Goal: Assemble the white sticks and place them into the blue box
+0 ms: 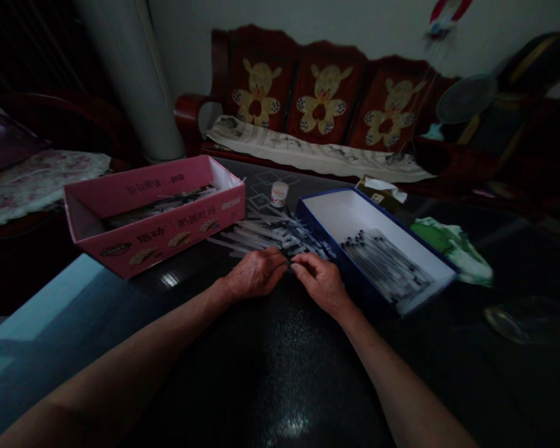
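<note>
My left hand (257, 272) and my right hand (321, 281) meet fingertip to fingertip at the near edge of a loose pile of thin translucent strips (266, 235). Both have their fingers pinched together. Whatever sits between the fingertips is small and dark, and I cannot make out its kind. To the right, a blue box with a white inside (336, 208) holds a neat row of clear slender pieces with dark ends (385, 264). On the left, a pink cardboard box (191, 227) contains more long thin pieces (168, 204).
A small white tub (279, 194) stands behind the pile. Right of the blue box lie a green and white cloth or packet (452, 249) and a tissue box (382, 191). A clear rounded object (518, 320) rests on the dark glossy table (270, 373). Beyond is a wooden sofa (303, 93).
</note>
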A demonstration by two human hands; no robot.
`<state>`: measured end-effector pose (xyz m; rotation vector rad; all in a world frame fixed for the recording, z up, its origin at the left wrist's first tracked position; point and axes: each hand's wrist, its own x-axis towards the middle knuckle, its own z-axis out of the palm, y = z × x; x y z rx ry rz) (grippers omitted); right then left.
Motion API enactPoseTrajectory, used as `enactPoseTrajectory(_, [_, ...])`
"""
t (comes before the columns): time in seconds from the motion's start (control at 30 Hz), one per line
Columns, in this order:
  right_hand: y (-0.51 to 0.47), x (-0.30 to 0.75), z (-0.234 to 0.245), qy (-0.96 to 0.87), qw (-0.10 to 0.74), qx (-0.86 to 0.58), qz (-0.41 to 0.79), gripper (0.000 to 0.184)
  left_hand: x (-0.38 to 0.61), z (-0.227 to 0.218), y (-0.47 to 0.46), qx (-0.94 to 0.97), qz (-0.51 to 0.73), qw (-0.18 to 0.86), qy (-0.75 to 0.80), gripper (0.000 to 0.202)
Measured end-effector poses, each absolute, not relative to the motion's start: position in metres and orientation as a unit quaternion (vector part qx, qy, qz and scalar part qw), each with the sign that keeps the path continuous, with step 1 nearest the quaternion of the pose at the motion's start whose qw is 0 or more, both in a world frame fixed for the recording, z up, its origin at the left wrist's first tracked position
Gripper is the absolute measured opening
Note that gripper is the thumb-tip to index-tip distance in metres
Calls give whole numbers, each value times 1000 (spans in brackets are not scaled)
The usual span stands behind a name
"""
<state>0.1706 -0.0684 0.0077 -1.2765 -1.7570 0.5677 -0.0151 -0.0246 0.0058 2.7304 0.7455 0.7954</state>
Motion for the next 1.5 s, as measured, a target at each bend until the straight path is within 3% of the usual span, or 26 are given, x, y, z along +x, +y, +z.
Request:
enactPoseTrajectory(0.2, [-73,172,16,-762,374,-516,114,34,-13,11,-28,930,254,80,254,28])
enactPoseTrajectory(0.33, [-75,173,16,-763,384,-507,117,11,-14,9,-26,927,258,76,263,28])
enactPoseTrajectory(0.47, [-75,172,14,-782,388,-478,99,7,-15,10,-27,926,258,80,265,28])
enactPoseTrajectory(0.63, [-75,172,14,-784,352,-503,97,31,-14,12,-28,929,250,87,260,28])
enactPoseTrajectory(0.8, [-76,173,18,-782,375,-488,101,7,-16,9,-26,928,252,85,260,28])
enactPoseTrajectory(0.93, [-74,173,15,-793,371,-475,90,5,-15,9,-26,929,250,82,259,27])
enactPoseTrajectory(1.07, [-74,172,14,-794,340,-495,95,28,-14,9,-27,929,258,85,251,26])
enactPoseTrajectory(1.2, [-77,174,18,-788,365,-487,95,8,-14,8,-27,930,262,89,242,27])
enactPoseTrajectory(1.33, [-76,175,17,-798,374,-464,90,5,-14,8,-27,929,262,86,247,27])
enactPoseTrajectory(1.5, [-75,174,15,-794,336,-498,97,27,-14,9,-29,931,245,88,255,26])
